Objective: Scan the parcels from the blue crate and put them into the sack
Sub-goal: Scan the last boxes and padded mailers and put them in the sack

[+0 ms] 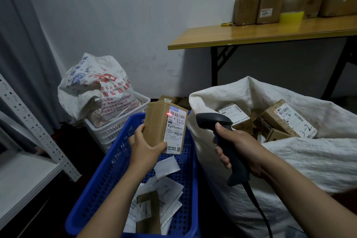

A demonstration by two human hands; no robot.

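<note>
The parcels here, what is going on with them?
A person holds a cardboard parcel in the left hand above the blue crate and aims a scanner, gripped in the right hand, at its label, where a red light shows. More parcels lie in the crate; several boxes already sit in the white sack.

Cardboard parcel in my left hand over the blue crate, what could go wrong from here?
The red light from the scanner sits at the left edge of the label, so the scan may fail. The left hand grips just the lower end of the cardboard parcel; it could slip back into the blue crate and mix with unscanned ones.
</note>
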